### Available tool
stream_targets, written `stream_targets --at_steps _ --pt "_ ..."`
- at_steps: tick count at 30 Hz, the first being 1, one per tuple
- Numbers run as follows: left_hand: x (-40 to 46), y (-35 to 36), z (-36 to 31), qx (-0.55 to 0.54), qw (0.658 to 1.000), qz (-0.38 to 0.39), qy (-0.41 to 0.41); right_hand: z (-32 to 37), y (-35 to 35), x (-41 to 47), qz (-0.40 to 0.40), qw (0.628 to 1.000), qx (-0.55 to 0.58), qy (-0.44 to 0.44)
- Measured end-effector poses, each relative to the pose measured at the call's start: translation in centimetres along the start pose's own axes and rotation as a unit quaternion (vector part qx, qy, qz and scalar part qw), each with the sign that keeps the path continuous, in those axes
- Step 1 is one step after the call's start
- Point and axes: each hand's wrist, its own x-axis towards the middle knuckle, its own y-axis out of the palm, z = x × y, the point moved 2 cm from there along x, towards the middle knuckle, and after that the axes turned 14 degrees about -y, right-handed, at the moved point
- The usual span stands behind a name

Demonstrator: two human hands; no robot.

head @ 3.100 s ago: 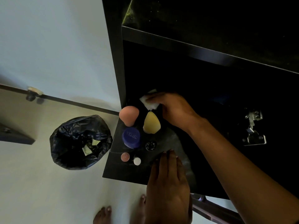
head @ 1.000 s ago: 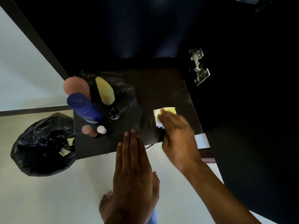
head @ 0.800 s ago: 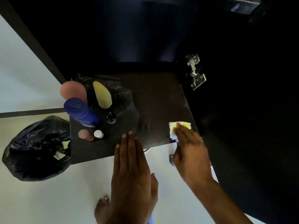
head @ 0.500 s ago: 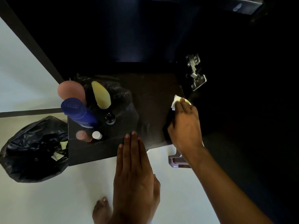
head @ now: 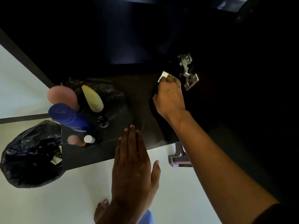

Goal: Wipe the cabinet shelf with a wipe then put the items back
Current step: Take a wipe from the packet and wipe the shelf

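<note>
The right hand (head: 169,97) presses a white wipe (head: 163,75) under closed fingers at the shelf's (head: 142,97) back right corner. The left hand (head: 132,167) lies flat and empty, its grip wide open, fingertips on the front edge.

Your right hand (head: 169,97) presses a small white wipe (head: 163,75) against the far right corner of the dark cabinet shelf (head: 142,97), just beside the metal door hinge (head: 187,73). Your left hand (head: 134,172) lies flat, fingers extended, with fingertips on the shelf's near edge. At the shelf's left stand a pink rounded bottle (head: 62,96), a blue-capped bottle (head: 68,117), a pale yellow tapered bottle (head: 93,97), a small dark vial (head: 103,121) and two small bottles with pink and white caps (head: 80,140). A black bin bag (head: 30,154) sits on the floor at the left.
</note>
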Motion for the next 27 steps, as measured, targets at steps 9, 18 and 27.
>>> stream_targets --at_steps 9,18,27 --pt "0.3 0.2 0.0 0.001 1.000 -0.016 0.004 -0.8 -0.2 -13.1 0.066 0.998 0.010 -0.008" --pt "-0.9 0.5 1.4 0.009 1.000 -0.016 0.004 -0.7 1.9 -19.0 0.007 0.997 0.031 0.074" --pt "-3.4 0.5 3.3 0.004 1.000 -0.005 -0.018 5.8 2.4 -12.8 -0.090 0.977 0.186 -0.060"
